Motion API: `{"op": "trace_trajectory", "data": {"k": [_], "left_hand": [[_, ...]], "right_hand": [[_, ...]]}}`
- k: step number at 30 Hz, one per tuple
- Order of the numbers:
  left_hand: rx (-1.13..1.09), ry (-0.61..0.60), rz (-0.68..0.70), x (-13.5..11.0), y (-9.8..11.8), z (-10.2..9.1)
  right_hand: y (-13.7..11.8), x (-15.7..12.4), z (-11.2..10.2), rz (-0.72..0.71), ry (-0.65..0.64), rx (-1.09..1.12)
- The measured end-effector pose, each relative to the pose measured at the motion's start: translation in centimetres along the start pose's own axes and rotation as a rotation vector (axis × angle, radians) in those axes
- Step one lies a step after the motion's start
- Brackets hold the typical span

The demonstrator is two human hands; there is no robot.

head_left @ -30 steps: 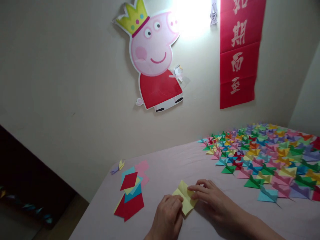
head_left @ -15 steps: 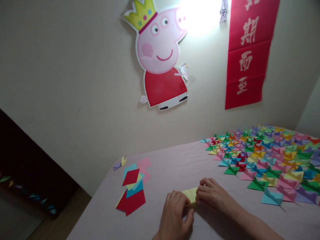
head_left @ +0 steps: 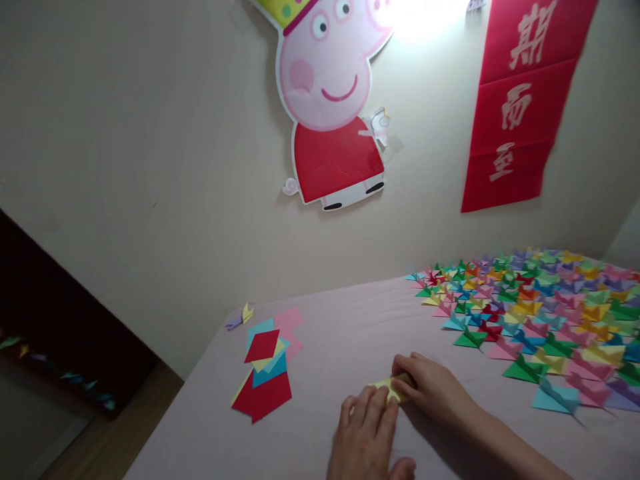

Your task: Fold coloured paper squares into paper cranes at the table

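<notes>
A small piece of yellow folding paper [head_left: 383, 384] lies on the pink-covered surface, folded into a narrow strip. My left hand [head_left: 367, 427] rests on its near left part, fingers stretched out flat and pressing down, thumb out to the side. At the right end of the strip, my right hand [head_left: 425, 387] has its thumb and fingers closed on the paper. Much of the strip is hidden under both hands.
Loose coloured paper sheets [head_left: 270, 393] overlap on the left. Many folded paper cranes [head_left: 557, 397] stand in rows on the right. Two small cranes [head_left: 241, 319] sit at the far left corner. A wall with a pig cutout [head_left: 340, 160] and red banner [head_left: 520, 133] rises behind.
The yellow paper has gone from a wider sheet to a narrower folded strip. My left hand has flattened from a curled grip onto it. The view has tilted slightly down.
</notes>
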State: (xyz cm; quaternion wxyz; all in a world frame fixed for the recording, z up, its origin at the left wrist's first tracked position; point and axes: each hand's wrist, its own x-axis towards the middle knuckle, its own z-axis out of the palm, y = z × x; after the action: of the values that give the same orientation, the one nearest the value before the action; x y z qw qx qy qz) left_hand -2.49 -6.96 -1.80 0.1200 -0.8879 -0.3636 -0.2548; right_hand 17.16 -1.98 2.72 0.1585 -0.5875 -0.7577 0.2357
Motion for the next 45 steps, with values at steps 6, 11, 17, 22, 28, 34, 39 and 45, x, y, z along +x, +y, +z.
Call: {"op": "trace_trajectory", "data": {"k": [6,11,17,22,28,34,39,45], "left_hand": [[0.092,-0.043,0.015,-1.6,0.2,2.6],[0.121,-0.103,-0.016,-1.9,0.4,3.0],[0.166,0.040,-0.013,-1.5,0.6,2.7],[0.186,0.038,-0.021,-1.5,0.6,2.8],[0.175,-0.040,-0.032,-1.5,0.7,2.9],[0.153,-0.020,-0.059,-1.1,0.8,2.7],[0.116,-0.129,-0.069,-0.8,0.7,2.2],[0.076,-0.151,-0.090,-0.2,0.9,1.8]], "right_hand": [[-0.4,0.5,-0.4,0.020,-0.048,-0.039],[-0.4,0.8,0.1,0.021,-0.044,-0.086],[-0.4,1.4,0.2,0.034,-0.058,-0.131],[-0.2,1.8,0.3,0.047,-0.067,-0.147],[-0.5,1.9,0.3,0.050,-0.074,-0.181],[-0.5,1.9,0.4,0.059,-0.077,-0.194],[-0.3,1.8,0.6,0.041,-0.054,-0.181],[-0.4,0.3,0.4,-0.030,-0.003,-0.080]]}}
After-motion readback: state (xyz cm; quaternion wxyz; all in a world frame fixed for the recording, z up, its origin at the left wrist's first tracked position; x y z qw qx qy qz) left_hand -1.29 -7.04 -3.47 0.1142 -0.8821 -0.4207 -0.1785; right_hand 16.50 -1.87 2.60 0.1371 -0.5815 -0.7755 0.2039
